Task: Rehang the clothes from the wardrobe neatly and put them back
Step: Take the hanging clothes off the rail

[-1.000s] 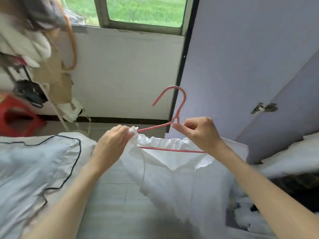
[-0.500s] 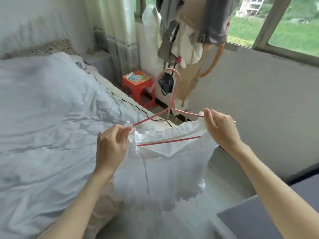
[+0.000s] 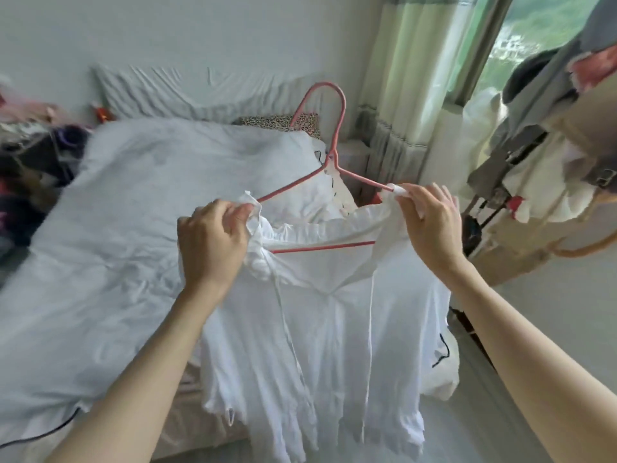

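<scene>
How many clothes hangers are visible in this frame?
1. The pink hanger is held up over the bed with the white garment on it, the left hand and right hand at its shoulders. The clothes pile at right may hide others.

The premises are identified as a bedroom in a private home. A bed (image 3: 117, 228) covered with a rumpled pale duvet is seen against a plain wall, with a leopard-print pillow (image 3: 277, 121) at its head. A window (image 3: 547, 31) with a pale green curtain (image 3: 410, 78) is noted at the right. Garments and bags (image 3: 541, 152) are hung in a cluster beside the window, and mixed clothing (image 3: 30, 155) is piled at the bed's far left.
</scene>
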Action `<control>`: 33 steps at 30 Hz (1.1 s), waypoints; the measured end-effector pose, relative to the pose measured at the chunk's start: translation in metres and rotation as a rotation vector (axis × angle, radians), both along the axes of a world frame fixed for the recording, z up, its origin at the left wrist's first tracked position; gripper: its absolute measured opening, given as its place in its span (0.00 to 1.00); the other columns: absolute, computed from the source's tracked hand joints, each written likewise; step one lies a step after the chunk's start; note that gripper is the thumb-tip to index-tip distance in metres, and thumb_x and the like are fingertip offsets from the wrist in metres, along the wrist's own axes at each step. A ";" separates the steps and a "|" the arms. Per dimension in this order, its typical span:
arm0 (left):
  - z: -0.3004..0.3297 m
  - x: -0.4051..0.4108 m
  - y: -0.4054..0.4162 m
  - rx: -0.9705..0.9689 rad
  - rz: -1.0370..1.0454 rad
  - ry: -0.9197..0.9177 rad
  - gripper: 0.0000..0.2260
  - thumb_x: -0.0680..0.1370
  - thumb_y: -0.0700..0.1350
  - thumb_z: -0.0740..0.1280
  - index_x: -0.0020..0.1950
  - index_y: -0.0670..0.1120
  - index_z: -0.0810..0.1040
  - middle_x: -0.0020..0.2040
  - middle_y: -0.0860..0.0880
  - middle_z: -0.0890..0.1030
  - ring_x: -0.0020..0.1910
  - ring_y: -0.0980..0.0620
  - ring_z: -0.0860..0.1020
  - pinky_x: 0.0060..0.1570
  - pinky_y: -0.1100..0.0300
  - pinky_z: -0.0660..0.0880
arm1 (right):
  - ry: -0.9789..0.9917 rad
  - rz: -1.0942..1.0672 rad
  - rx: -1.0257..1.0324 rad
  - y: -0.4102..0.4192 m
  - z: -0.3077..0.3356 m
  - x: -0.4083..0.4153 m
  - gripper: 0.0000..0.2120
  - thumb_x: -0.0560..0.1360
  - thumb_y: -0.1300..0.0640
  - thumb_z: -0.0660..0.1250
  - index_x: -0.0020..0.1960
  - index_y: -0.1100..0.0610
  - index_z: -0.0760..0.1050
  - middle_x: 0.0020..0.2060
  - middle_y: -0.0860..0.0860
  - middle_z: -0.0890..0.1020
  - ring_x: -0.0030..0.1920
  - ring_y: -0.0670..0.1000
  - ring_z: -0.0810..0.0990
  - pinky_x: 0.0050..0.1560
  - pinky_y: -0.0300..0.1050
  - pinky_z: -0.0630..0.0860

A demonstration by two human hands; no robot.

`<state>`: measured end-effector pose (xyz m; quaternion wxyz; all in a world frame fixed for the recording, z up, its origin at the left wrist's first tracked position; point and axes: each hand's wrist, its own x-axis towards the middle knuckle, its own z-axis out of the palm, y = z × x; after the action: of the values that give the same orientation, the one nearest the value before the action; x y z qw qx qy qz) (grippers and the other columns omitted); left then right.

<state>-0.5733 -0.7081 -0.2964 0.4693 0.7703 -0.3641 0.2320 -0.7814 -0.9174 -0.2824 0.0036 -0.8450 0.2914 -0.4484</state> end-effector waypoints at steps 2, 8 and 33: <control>0.023 0.029 -0.014 -0.041 0.051 -0.042 0.15 0.76 0.53 0.61 0.41 0.41 0.77 0.41 0.41 0.82 0.44 0.39 0.77 0.48 0.52 0.64 | -0.045 0.016 0.001 -0.015 0.022 0.039 0.14 0.79 0.49 0.58 0.58 0.50 0.77 0.44 0.52 0.78 0.49 0.55 0.73 0.48 0.45 0.62; 0.066 0.124 -0.080 -0.080 0.111 -0.117 0.15 0.76 0.53 0.61 0.39 0.42 0.75 0.43 0.41 0.82 0.46 0.40 0.76 0.48 0.52 0.63 | -0.162 0.009 -0.045 -0.077 0.064 0.139 0.15 0.79 0.49 0.59 0.61 0.49 0.77 0.45 0.54 0.77 0.51 0.58 0.71 0.52 0.49 0.62; -0.151 0.450 -0.426 0.376 -0.037 0.173 0.12 0.78 0.51 0.63 0.42 0.42 0.74 0.47 0.42 0.79 0.50 0.40 0.74 0.47 0.52 0.64 | 0.055 -0.115 0.665 -0.403 -0.145 0.441 0.13 0.72 0.48 0.67 0.41 0.59 0.80 0.42 0.57 0.82 0.49 0.60 0.76 0.53 0.54 0.71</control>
<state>-0.1229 -1.1345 -0.4474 0.3507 0.8547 -0.3734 0.0845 -0.3407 -1.3204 -0.4271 0.2457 -0.7916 0.4689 -0.3052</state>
